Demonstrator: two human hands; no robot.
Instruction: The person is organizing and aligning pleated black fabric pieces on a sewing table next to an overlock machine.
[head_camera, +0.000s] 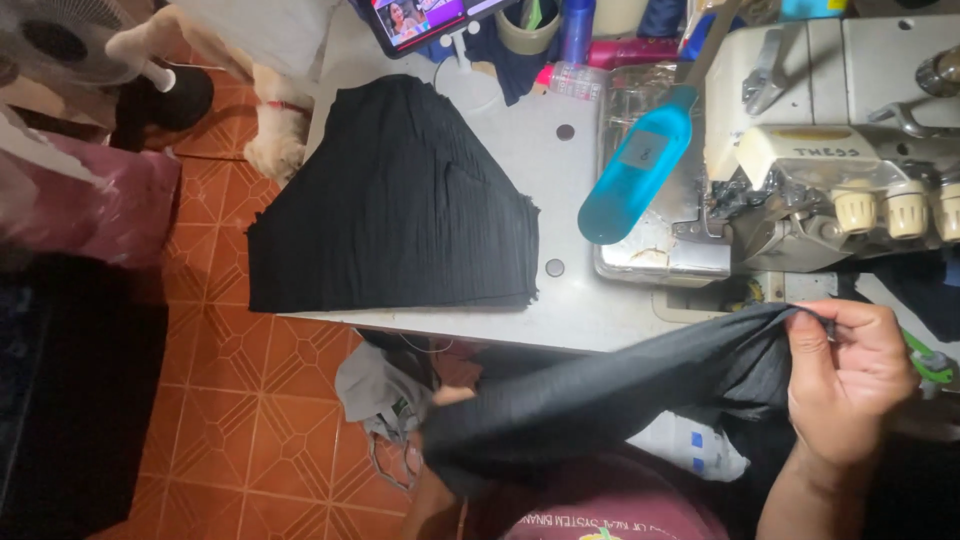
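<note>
A home sewing corner, this one; an industrial overlock sewing machine (840, 150) sits bolted into a pale grey surface (575, 300), thread-tension knobs (880, 210) lined along its front; a stack of cut black fabric pieces (400, 200) waits beside it; the floor is orange patterned tile (230, 400), a pedestal fan (70, 50) stands close, and a pale dog (275, 140) noses in by the edge; domestic, yet clearly garment work.

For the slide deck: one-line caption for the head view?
Both hands stretch dark fabric before an overlock sewing machine; right hand pinches its edge.
</note>
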